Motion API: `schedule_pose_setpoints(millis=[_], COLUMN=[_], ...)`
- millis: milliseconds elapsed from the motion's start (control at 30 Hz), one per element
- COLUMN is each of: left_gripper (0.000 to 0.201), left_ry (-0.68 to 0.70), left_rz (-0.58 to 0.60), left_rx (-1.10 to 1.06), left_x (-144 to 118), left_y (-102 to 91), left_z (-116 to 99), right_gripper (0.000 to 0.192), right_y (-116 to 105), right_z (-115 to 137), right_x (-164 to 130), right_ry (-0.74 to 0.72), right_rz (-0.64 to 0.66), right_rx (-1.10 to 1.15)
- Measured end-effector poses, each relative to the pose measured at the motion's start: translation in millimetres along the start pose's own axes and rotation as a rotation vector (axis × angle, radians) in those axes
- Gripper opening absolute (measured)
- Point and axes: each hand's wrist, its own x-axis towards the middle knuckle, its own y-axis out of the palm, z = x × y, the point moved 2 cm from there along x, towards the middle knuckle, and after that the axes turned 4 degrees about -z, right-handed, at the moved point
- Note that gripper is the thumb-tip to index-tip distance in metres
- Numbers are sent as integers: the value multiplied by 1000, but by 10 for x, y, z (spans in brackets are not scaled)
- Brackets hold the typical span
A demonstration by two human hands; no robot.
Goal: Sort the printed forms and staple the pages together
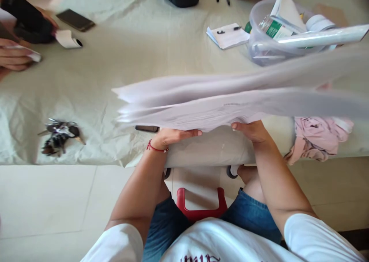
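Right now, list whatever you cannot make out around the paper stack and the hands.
Head view:
- Paper stack: motion blur, print unreadable.
- Left hand and right hand: fingers tucked beneath sheets.
- Phone: mostly under the paper.
- Pink cloth: top covered by sheets.

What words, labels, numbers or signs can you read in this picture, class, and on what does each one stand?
None can be read in full.
Sheets of paper held by both hands: faint print, too blurred to read.
White shirt: dark red lettering, cut off at the picture's edge.
Green label in the plastic tub: too small.
Notepad: nothing legible.
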Motion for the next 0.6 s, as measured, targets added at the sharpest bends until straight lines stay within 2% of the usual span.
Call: schedule_pose_setpoints(millis=[100,200,300,433,600], left_gripper=[76,80,76,65,62], left_ry=[26,-9,21,68,-3], left_rz=[11,28,63,69,61], left_rx=[-41,-44,0,85,-50], left_x=[21,1,-30,-57,-54], left_y=[0,-23,-9,8,-19], left_z=[14,148,219,202,209], right_gripper=[64,70,72,67,65], right_y=[36,17,13,54,111], right_z=[44,47,73,143,164], right_x=[12,51,57,26,75], right_ry=[-10,54,60,51,27], right_rz=[45,0,8,38,5], right_rx=[64,56,45,37,47])
